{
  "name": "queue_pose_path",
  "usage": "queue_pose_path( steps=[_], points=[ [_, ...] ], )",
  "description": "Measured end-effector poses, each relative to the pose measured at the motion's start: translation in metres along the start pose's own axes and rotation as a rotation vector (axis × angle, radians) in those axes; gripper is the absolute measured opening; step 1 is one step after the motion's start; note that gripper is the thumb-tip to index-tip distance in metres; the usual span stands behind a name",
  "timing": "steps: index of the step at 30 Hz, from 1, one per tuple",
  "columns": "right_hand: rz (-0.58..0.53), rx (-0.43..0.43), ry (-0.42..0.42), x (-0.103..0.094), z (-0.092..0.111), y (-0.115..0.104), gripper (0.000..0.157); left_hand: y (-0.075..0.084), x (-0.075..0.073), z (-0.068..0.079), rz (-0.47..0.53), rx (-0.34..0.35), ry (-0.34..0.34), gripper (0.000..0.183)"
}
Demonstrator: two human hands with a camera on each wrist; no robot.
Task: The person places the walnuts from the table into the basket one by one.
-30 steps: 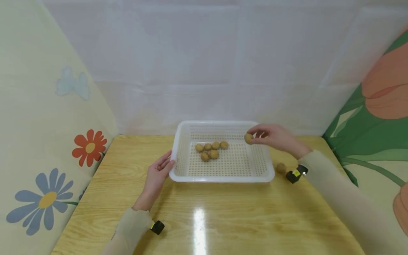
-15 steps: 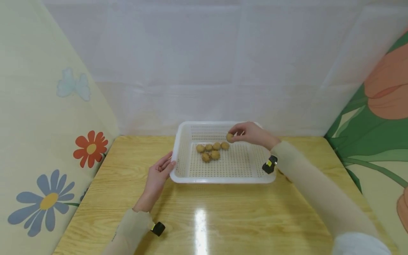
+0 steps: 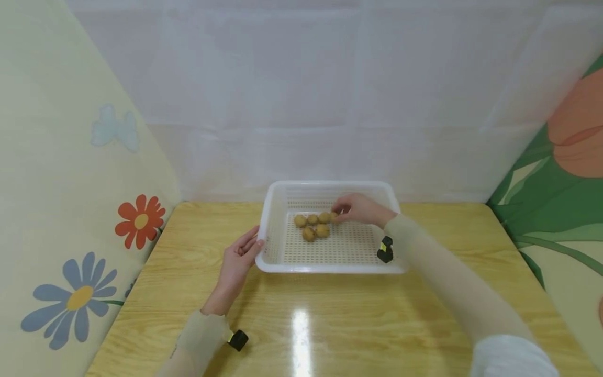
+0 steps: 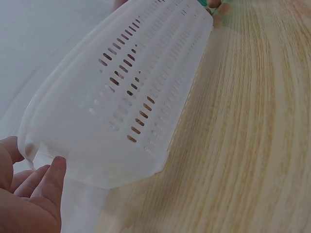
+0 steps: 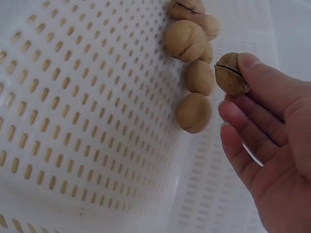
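Note:
A white plastic basket (image 3: pixel 330 269) with slotted walls and floor stands on the table, several brown walnuts (image 3: pixel 308 234) grouped in its left half. My left hand (image 3: pixel 234 262) grips the basket's left rim, its thumb and fingers at the corner in the left wrist view (image 4: pixel 36 199). Inside the basket, my right hand (image 3: pixel 363 208) pinches one cracked walnut (image 5: pixel 231 74) between thumb and fingers. That walnut is just beside the back row of walnuts (image 5: pixel 193 112); whether it touches anything below is unclear.
The wood-grain table (image 3: pixel 358 324) extends in front of and to both sides of the basket. Close behind it rises a white sheet (image 3: pixel 282 104). Flower-printed panels (image 3: pixel 80 298) flank the table. The right forearm (image 3: pixel 447 272) crosses the basket's right rim.
My right hand has carried its walnut leftward over the basket's right side, then down towards the other walnuts. The walnut seen on the table at right is now hidden. My left hand stays put.

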State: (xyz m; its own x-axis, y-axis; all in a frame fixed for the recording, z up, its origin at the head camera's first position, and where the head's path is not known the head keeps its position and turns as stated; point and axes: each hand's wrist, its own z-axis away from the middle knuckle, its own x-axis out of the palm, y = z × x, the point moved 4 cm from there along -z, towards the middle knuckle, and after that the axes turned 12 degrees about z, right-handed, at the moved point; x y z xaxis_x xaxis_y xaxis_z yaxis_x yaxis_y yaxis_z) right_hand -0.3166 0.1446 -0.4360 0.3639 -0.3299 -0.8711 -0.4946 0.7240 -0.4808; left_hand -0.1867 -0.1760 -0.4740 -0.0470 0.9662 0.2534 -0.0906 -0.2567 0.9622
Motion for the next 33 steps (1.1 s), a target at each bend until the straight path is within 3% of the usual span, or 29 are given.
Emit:
queue_pose_path(
  steps=[9, 22, 26, 33],
  points=[
    [0.026, 0.041, -0.112, 0.018, -0.001, 0.005, 0.029, -0.001, 0.004, 0.002, 0.013, -0.011, 0.002, 0.051],
    [0.046, -0.016, -0.094, 0.025, -0.007, 0.005, 0.032, -0.001, 0.006, 0.002, 0.027, -0.012, 0.004, 0.050],
    [0.037, -0.011, -0.081, 0.017, -0.003, 0.005, 0.031, -0.002, 0.005, 0.002, 0.021, -0.013, -0.003, 0.051],
    [0.035, -0.025, -0.028, -0.019, 0.013, -0.004, 0.030, 0.001, 0.005, 0.002, 0.013, -0.009, -0.001, 0.051]
  ],
)
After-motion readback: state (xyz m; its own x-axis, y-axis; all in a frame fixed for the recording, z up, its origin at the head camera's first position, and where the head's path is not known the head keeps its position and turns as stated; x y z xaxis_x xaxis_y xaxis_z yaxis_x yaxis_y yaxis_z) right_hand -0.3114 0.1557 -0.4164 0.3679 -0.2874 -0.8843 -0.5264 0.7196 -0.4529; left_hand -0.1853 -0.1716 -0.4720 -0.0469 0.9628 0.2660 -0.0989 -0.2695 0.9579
